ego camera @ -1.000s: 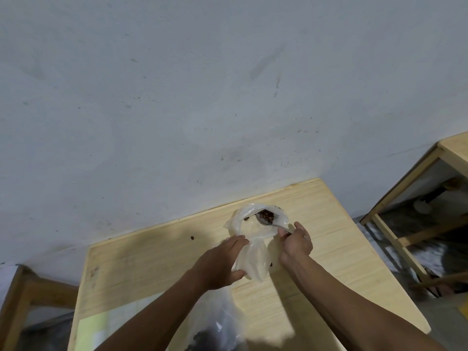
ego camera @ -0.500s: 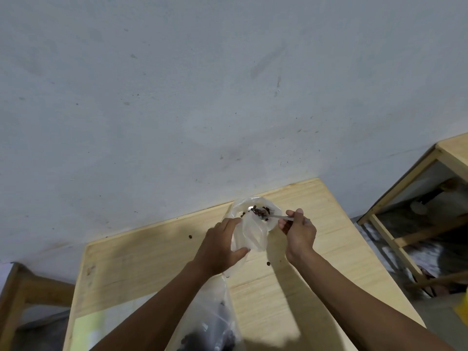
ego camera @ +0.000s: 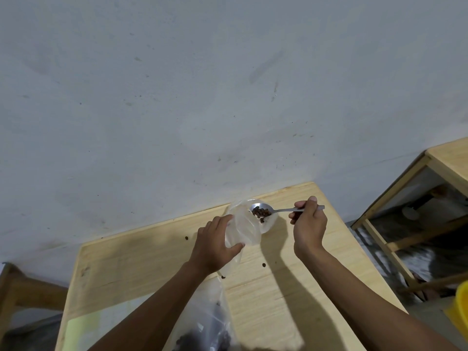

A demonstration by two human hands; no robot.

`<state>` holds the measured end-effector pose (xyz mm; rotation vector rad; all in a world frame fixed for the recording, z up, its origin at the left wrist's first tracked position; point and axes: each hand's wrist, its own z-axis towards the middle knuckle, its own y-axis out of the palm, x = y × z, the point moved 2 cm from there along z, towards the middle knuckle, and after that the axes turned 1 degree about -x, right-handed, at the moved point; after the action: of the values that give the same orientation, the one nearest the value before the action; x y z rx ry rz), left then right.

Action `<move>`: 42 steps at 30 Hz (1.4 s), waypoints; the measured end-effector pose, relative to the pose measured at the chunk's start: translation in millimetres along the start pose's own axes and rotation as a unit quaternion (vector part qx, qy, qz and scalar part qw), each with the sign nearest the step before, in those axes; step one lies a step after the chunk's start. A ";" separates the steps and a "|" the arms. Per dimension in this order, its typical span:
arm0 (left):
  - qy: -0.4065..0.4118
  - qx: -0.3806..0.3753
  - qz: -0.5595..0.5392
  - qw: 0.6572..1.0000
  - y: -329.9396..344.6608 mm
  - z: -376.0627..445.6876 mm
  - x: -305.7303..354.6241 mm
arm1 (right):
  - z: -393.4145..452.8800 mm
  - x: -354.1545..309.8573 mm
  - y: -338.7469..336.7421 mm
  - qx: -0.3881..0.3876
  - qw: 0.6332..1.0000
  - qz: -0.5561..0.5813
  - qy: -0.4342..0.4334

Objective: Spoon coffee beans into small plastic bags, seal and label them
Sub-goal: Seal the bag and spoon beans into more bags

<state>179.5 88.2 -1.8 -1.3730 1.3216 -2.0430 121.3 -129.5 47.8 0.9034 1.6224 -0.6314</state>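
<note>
Your left hand [ego camera: 215, 243] wraps around the side of the small plastic bag [ego camera: 247, 228], fingers curled and thumb pressed on its front, holding it upright above the wooden table [ego camera: 291, 287]. Your right hand [ego camera: 309, 224], wrist raised, pinches the handle of the metal spoon [ego camera: 268, 211] between thumb and fingers. The spoon's bowl sits level at the bag's open mouth, loaded with coffee beans [ego camera: 260, 212]. A few loose beans [ego camera: 264, 264] lie on the table near the bag.
</note>
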 end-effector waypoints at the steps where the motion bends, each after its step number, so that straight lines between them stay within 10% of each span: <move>1: -0.006 0.000 0.001 1.000 -0.1 0.0 -0.4 | -2.0 -0.6 -0.4 -0.008 1.000 -0.009 -0.017; 9: -0.041 -0.014 0.010 0.999 1.4 1.7 -3.5 | -20.2 1.4 8.5 -0.129 0.975 -0.078 -0.165; 21: -0.053 0.005 0.025 0.998 1.1 6.3 -10.8 | 2.4 24.3 6.4 -0.005 0.989 0.034 0.142; 38: -0.077 -0.006 0.019 0.997 -4.6 12.9 -5.8 | -27.6 -4.1 22.6 -0.181 0.954 -0.099 -0.216; 42: -0.098 -0.019 0.013 0.995 -2.1 11.3 -12.5 | -19.2 -1.7 16.9 -0.138 0.974 -0.063 -0.170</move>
<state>195.5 92.4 -5.6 -1.5209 1.2911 -1.8234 124.6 -105.2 55.1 0.4624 1.4194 -0.5917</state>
